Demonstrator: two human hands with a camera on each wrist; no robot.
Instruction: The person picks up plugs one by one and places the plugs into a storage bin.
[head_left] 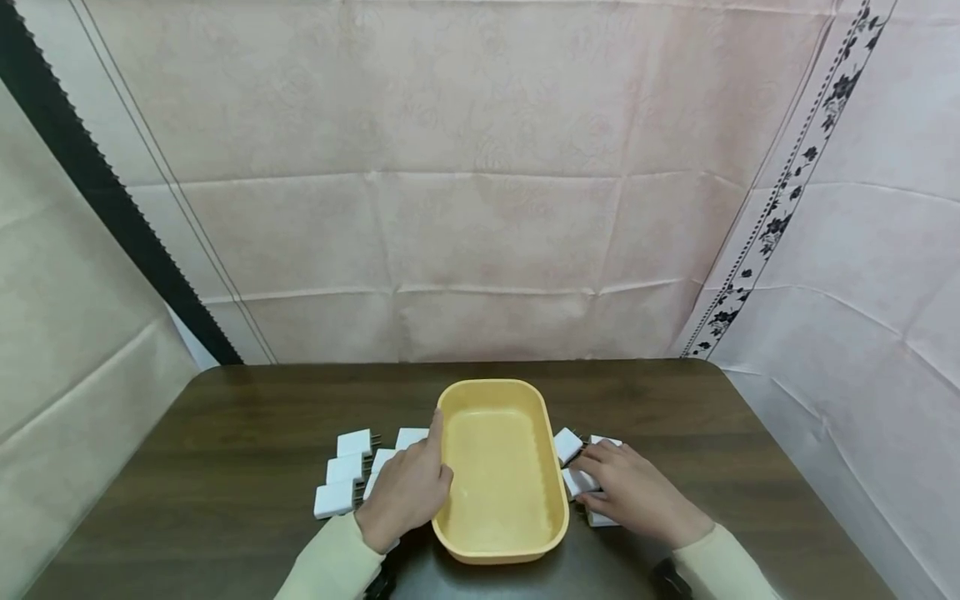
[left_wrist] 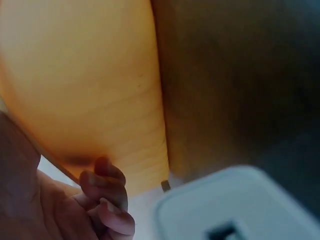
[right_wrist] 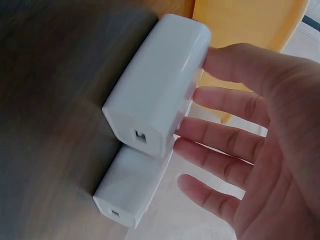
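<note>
In the head view my left hand (head_left: pixel 408 492) grips the left rim of a yellow tray (head_left: pixel 498 552). Its index finger lies along the rim and the thumb reaches over the inside edge. Curled fingers (left_wrist: pixel 107 192) touch the tray's outer wall in the left wrist view. My right hand (head_left: pixel 630 487) is over a group of white plug-in chargers right of the tray. Its fingers, fairly straight and spread, touch the side of a white charger (right_wrist: pixel 157 80) in the right wrist view. A second charger (right_wrist: pixel 132 185) lies against that one. The right palm partly hides the group.
More white chargers (head_left: pixel 345 468) with metal prongs stand in rows left of the tray, partly behind my left hand. A charger (head_left: pixel 567 444) lies near the tray's right wall. The dark wooden table (head_left: pixel 262 417) ends at a pale cloth backdrop (head_left: pixel 495 233).
</note>
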